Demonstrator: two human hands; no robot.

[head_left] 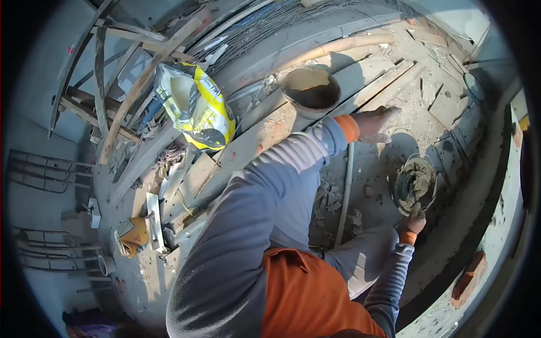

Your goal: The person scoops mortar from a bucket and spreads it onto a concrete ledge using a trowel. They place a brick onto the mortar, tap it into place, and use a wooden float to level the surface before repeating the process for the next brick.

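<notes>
Head view: I see the left hand (374, 125) stretched forward in the air, its fingers loosely extended and holding nothing that I can make out. Over on the right, the right hand (414, 222) is at the near rim of a small bucket (433, 188), fingers bent; I cannot tell whether they grip the rim or a tool. Wet grey paste (421, 179) lies inside. A larger tub (315, 101) stands beyond the left hand, with a yellow-and-white bag (217, 112) farther left.
</notes>
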